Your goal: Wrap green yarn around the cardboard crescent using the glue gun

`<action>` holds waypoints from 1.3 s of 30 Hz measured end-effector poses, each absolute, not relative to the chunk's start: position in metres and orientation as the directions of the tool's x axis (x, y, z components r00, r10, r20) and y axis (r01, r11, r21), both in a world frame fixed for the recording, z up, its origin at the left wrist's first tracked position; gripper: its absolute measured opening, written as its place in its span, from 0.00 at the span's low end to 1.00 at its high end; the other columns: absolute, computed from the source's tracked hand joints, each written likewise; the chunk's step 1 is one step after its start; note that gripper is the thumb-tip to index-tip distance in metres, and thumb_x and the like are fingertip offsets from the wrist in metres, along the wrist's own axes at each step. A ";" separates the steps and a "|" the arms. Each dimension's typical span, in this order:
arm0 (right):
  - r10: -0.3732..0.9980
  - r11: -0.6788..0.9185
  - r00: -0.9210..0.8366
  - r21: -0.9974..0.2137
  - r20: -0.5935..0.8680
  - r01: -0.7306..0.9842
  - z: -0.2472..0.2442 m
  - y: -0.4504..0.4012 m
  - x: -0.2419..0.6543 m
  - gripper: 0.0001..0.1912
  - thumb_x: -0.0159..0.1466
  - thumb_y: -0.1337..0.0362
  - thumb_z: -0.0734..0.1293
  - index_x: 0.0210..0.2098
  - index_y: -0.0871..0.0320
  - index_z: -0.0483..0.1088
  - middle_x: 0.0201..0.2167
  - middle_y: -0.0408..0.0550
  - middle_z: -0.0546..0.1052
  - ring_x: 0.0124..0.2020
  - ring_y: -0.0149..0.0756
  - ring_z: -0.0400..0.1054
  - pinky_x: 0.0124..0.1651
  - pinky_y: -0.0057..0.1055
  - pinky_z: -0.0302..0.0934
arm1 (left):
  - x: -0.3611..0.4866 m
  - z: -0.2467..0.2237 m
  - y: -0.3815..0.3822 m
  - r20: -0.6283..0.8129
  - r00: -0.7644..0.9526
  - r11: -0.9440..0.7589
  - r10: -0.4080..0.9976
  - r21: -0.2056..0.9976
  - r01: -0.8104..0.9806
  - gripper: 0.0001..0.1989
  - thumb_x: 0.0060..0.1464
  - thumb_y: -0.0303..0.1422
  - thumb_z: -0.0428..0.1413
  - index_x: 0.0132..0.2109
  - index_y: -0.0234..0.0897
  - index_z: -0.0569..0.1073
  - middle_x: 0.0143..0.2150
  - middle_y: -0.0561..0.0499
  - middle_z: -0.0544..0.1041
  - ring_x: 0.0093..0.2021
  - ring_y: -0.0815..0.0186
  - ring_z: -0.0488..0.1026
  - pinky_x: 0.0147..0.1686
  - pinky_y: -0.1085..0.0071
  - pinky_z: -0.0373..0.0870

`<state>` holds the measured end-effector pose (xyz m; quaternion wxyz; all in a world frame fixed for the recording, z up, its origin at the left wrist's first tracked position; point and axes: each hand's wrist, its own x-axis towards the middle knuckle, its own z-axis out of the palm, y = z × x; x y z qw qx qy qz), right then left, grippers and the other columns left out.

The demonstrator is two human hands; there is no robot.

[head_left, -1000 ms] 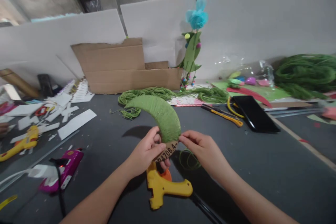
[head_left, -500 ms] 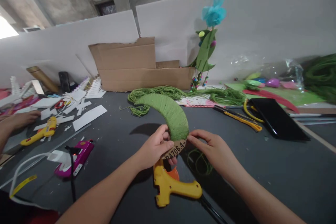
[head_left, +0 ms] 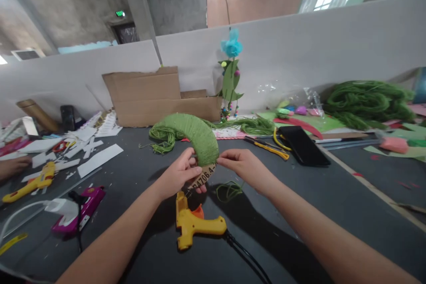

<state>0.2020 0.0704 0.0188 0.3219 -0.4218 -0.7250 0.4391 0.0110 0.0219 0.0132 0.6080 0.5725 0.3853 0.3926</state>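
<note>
1. Green moon shape [head_left: 202, 140]: we have it up over the bench [head_left: 282, 213], in front of us, with its bare card end [head_left: 205, 175] low down.
2. We think it is light. The card should feel stiff, but it could bend or crease if we squeeze hard. The string around it looks a bit rough, so it should not slip much.
3. The bare card end is a good place to hold, since we would not rub the string there. Our left hand [head_left: 176, 175] pinches it there, thumb on top.
4. Our right hand [head_left: 248, 164] has its fingers pressed together at the shape's right edge. We cannot tell if there is string between them.
5. The bench is dark and looks flat. A yellow glue gun [head_left: 203, 226] lies near us, and a loose loop of string [head_left: 229, 183] is beside it.
6. Behind, we see a white board [head_left: 282, 53] and gray walls [head_left: 179, 0].
</note>
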 end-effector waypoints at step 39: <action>0.881 0.364 -0.411 -0.891 0.236 0.270 -0.005 0.035 0.201 0.09 0.57 0.63 0.60 0.23 0.59 0.65 0.19 0.39 0.63 0.23 0.28 0.55 0.27 0.25 0.50 | 0.035 0.001 -0.005 -0.054 0.251 0.106 0.967 0.974 -0.198 0.18 0.46 0.27 0.57 0.46 0.35 0.65 0.41 0.45 0.74 0.33 0.64 0.74 0.36 0.66 0.69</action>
